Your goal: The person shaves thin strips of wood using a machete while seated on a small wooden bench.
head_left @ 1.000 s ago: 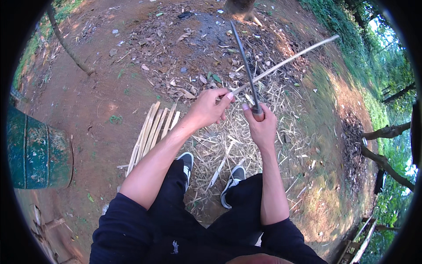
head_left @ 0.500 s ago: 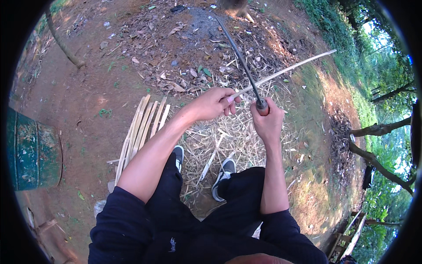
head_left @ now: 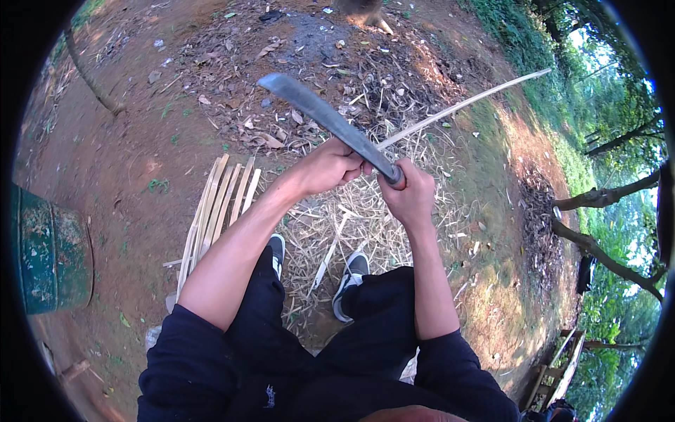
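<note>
A machete (head_left: 325,116) with a long dark blade and a wooden handle is gripped in my right hand (head_left: 410,191). Its blade points up and to the left, passing over the fingers of my left hand (head_left: 333,166). Those fingers are closed on the near end of a thin, pale wooden strip (head_left: 467,103), which stretches away to the far right. Where strip and blade cross, the blade hides part of the strip and some of my left fingertips. Whether the edge touches the strip I cannot tell.
Several split strips (head_left: 218,200) lie on the ground beside my left forearm. Pale shavings (head_left: 380,218) cover the soil around my shoes (head_left: 349,285). A green metal drum (head_left: 53,250) stands at the left. Tree branches (head_left: 608,193) reach in from the right.
The machete has swung left and rolled, so its broad side now shows and it crosses nearer my left hand. My right hand has shifted slightly left. The strip stays in my left hand.
</note>
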Demonstrator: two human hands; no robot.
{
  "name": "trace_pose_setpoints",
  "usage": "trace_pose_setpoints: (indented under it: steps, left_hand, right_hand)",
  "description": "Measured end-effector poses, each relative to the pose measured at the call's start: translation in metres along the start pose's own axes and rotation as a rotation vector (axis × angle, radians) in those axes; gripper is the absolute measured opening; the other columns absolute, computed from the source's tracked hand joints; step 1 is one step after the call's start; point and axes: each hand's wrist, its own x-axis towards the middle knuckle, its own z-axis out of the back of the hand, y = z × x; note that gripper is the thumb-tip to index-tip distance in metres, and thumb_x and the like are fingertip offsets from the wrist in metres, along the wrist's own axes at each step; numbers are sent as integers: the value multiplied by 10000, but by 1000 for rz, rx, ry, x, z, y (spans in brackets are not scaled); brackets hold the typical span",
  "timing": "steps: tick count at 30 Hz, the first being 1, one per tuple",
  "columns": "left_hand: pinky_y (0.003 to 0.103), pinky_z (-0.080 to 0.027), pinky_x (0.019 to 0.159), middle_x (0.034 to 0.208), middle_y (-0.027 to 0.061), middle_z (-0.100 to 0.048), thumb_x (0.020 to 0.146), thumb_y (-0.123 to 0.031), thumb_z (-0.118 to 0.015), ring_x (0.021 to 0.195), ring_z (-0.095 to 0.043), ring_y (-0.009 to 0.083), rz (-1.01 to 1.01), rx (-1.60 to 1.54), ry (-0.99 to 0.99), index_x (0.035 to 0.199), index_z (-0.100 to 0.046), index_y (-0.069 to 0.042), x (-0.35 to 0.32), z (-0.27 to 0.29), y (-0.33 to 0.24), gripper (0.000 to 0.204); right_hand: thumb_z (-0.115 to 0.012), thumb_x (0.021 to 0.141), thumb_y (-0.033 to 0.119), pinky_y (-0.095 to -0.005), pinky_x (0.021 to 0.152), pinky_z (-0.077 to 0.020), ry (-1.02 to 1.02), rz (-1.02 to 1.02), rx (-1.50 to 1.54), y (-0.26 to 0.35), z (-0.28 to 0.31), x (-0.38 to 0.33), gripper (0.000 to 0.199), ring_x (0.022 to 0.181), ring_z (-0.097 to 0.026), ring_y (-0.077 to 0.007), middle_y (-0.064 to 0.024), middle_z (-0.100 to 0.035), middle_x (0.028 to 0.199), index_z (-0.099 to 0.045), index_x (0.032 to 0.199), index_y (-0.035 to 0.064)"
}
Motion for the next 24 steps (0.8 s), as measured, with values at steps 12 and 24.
trace_pose_setpoints:
  steps: [12,24]
  left_hand:
    - [366,-417,632,692,50,-549,935,-164,-526,658,-520,165,-119,378,-140,857,-615,9,-2,-15,-14,209]
    - [408,-477,907,1044,190,-667,982,-75,-463,1003,-629,289,-193,483,-135,1086,-629,43,9,-20,-10,228]
  right_hand:
    - [-764,729,186,-398,445,-457,-99,80,-151,1,-6,5,231,472,-598,-274,-78,-605,599,-550,756,103]
    - [-701,673,120,-409,477,-442,-100,130,-317,-28,-14,12,201,489,-615,-265,-63,-622,605,-513,744,114]
